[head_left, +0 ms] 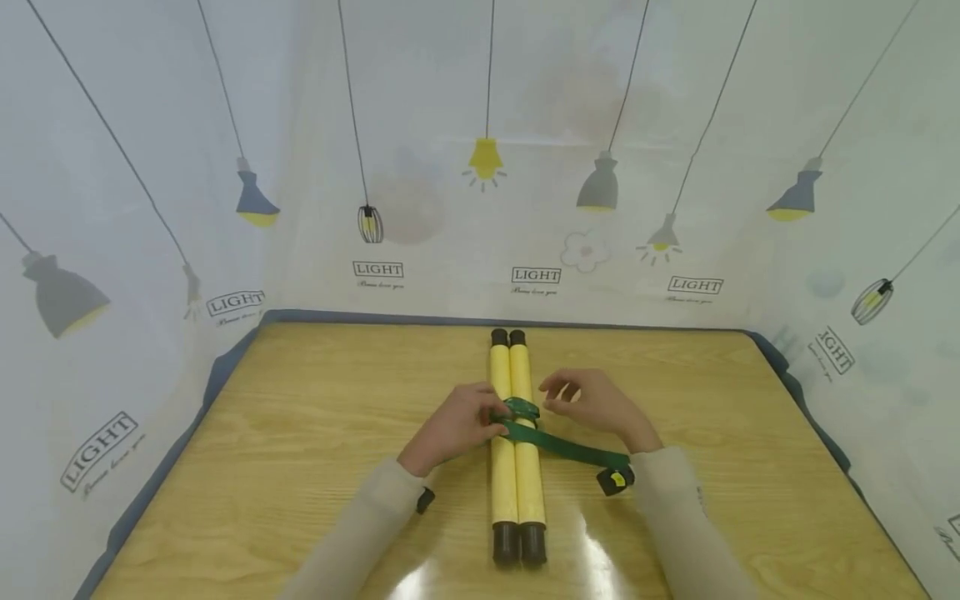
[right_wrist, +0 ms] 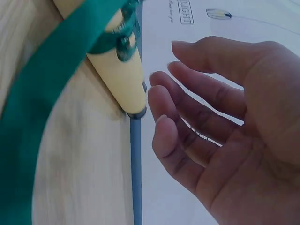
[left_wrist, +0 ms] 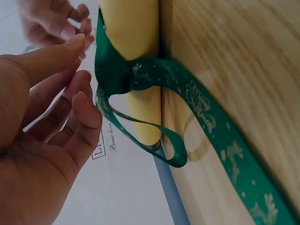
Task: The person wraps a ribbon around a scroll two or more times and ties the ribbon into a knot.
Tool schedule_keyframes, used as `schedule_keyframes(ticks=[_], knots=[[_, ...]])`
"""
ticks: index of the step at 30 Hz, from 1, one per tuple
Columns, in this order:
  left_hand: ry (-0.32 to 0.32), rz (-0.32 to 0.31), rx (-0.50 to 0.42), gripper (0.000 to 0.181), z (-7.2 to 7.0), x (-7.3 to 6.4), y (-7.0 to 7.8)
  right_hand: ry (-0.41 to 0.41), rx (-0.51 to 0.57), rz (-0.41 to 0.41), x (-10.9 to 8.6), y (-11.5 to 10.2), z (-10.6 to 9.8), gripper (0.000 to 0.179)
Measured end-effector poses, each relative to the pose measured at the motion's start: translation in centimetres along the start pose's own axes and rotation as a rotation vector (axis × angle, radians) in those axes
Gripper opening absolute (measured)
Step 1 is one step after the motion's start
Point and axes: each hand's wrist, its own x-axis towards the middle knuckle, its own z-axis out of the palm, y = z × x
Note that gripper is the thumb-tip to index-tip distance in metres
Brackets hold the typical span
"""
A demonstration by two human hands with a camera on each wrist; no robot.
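Note:
Two yellow tubes (head_left: pixel 517 483) with dark end caps lie side by side on the wooden table. A green ribbon (head_left: pixel 570 448), printed with gold reindeer and lettering, wraps round them, with a loop (left_wrist: pixel 176 150) standing out and a long tail running right. My left hand (head_left: pixel 461 425) is at the left side of the wrap. Its fingers (left_wrist: pixel 86 110) are loosely bent, fingertips right at the ribbon, and nothing shows between thumb and fingers. Just right of the tubes, my right hand (head_left: pixel 596 404) is raised, fingers (right_wrist: pixel 161 101) relaxed and slightly bent, holding nothing.
The wooden table (head_left: pixel 337 400) extends on both sides of the tubes. White sheeting (head_left: pixel 450 275) printed with hanging lamps rises behind it and at both sides. A small black device (head_left: pixel 615 480) with a yellow mark sits at my right cuff, near the ribbon's tail.

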Motion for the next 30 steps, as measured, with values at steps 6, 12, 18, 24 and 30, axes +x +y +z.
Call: schedule_keyframes(ticks=[6, 12, 18, 24, 30], knots=[[-0.024, 0.009, 0.118, 0.019, 0.9, 0.5, 0.4, -0.005, 0.017, 0.018, 1.5, -0.7, 1.6, 0.027], [-0.031, 0.016, 0.196, 0.018, 1.2, 0.2, 0.6, -0.034, -0.023, 0.045, 2.4, -0.4, 2.9, 0.023], [0.001, 0.01, 0.142, 0.014, 1.3, 0.2, 0.2, -0.017, -0.028, 0.022, 2.5, -0.4, 3.3, 0.007], [0.056, 0.019, 0.108, 0.015, 1.3, 0.8, -0.1, -0.016, 0.007, 0.065, 2.3, -0.6, 3.3, 0.009], [0.119, -0.022, 0.126, 0.011, 1.6, 1.7, 0.1, 0.018, 0.061, 0.049, 2.2, -0.7, 3.0, 0.01]])
